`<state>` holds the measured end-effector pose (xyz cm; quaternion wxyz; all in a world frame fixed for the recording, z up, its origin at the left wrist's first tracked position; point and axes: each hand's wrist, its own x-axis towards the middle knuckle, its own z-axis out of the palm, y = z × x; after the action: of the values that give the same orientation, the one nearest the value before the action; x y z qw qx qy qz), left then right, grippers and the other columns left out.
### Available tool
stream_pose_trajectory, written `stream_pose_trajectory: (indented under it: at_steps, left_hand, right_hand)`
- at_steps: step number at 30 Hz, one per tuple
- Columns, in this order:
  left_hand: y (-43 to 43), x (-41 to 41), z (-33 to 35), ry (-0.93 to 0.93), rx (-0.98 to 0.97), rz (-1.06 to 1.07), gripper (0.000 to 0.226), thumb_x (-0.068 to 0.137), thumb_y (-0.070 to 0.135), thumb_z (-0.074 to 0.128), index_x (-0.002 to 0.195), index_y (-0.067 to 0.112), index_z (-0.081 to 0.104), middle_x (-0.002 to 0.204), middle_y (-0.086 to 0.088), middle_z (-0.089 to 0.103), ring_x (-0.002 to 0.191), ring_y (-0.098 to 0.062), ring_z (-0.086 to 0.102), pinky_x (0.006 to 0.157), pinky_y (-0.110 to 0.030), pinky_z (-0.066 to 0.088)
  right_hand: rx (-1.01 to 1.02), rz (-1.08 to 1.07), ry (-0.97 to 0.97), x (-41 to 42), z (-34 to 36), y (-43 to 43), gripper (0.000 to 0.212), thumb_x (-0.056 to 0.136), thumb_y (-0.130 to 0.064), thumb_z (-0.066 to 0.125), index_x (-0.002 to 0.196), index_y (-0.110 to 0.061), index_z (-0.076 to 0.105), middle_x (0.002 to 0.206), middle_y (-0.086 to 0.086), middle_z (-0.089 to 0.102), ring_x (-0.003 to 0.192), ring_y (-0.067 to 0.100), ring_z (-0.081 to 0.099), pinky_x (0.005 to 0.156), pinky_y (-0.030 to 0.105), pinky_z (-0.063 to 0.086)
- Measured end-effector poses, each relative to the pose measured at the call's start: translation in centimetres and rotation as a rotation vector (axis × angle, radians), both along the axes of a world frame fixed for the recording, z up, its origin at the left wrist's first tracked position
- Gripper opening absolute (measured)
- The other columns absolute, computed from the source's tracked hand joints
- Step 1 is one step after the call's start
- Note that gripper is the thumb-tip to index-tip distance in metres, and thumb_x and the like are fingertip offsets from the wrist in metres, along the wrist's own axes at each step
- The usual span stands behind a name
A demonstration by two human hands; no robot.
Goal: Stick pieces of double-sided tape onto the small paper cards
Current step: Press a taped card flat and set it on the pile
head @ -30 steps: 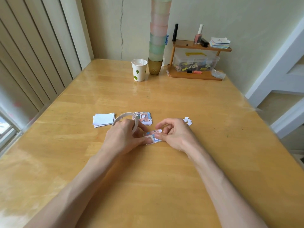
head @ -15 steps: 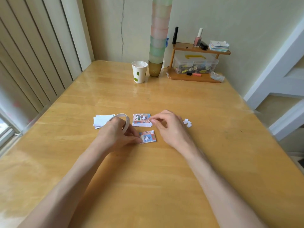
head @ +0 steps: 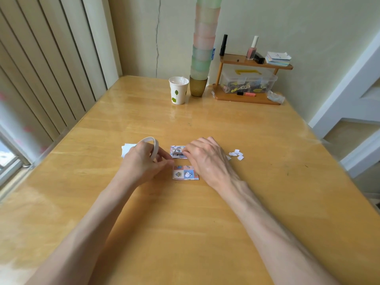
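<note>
Left hand [head: 141, 163] grips tape roll [head: 153, 144]; right hand [head: 205, 157] pinches adjacent card stack [head: 175, 150].

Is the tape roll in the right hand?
No, the left hand grips the tape roll, while the right hand touches the stack of cards.
</note>
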<state>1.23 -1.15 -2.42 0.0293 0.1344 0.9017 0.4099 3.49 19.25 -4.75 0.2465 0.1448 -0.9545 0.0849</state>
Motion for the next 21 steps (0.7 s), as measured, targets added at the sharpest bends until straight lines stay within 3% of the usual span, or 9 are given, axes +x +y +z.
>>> stream_pose_trajectory:
  at_steps: [6,10,13,15,18,21]
  left_hand:
    - [-0.6,-0.4,0.0,-0.008,0.036,0.064,0.009,0.084,0.031,0.085,0.084,0.024,0.079,0.075,0.01,0.06,0.058,-0.014,0.056,0.056,-0.028,0.043]
    - [-0.6,-0.5,0.1,0.0,0.042,0.077,0.01,0.083,0.034,0.085,0.082,0.026,0.079,0.076,0.008,0.061,0.062,-0.019,0.058,0.062,-0.036,0.049]
    - [-0.6,-0.6,0.1,0.016,0.056,0.091,0.007,0.084,0.033,0.083,0.08,0.028,0.079,0.076,0.007,0.062,0.067,-0.023,0.061,0.064,-0.039,0.05]
    - [-0.6,-0.5,0.1,0.036,0.061,0.102,0.006,0.085,0.031,0.081,0.08,0.029,0.079,0.075,0.008,0.061,0.071,-0.024,0.063,0.064,-0.035,0.047]
    - [-0.3,-0.3,0.0,0.087,0.013,0.103,0.004,0.087,0.029,0.079,0.083,0.028,0.079,0.076,0.008,0.061,0.066,-0.019,0.059,0.06,-0.03,0.04]
    - [-0.2,-0.2,0.1,0.088,0.013,0.094,0.003,0.087,0.029,0.079,0.084,0.028,0.08,0.076,0.009,0.061,0.064,-0.015,0.057,0.057,-0.029,0.038]
  right_hand:
    - [-0.123,-0.048,-0.006,0.4,0.5,-0.3,0.015,0.082,-0.011,0.084,0.075,-0.015,0.072,0.068,-0.004,0.066,0.067,0.02,0.058,0.069,0.033,0.044]
    - [-0.242,-0.057,-0.093,0.5,1.1,-0.1,0.008,0.091,-0.022,0.079,0.086,-0.016,0.079,0.08,-0.002,0.071,0.078,0.02,0.059,0.072,0.032,0.038]
    - [-0.294,-0.099,0.041,0.6,1.4,-0.1,0.005,0.094,-0.014,0.075,0.089,-0.014,0.073,0.082,-0.003,0.071,0.078,0.023,0.063,0.073,0.035,0.044]
    - [-0.431,-0.151,0.084,0.8,1.9,0.1,0.006,0.098,-0.017,0.07,0.093,-0.015,0.07,0.084,-0.006,0.072,0.076,0.016,0.063,0.071,0.034,0.046]
    - [-0.693,-0.104,-0.097,1.3,2.7,1.2,0.01,0.101,-0.018,0.067,0.101,-0.017,0.077,0.081,-0.018,0.07,0.074,-0.002,0.059,0.066,0.016,0.043]
    - [-0.759,-0.005,-0.32,1.9,2.2,1.6,0.012,0.1,-0.02,0.07,0.103,-0.021,0.081,0.077,-0.019,0.069,0.07,-0.001,0.056,0.064,0.012,0.04]
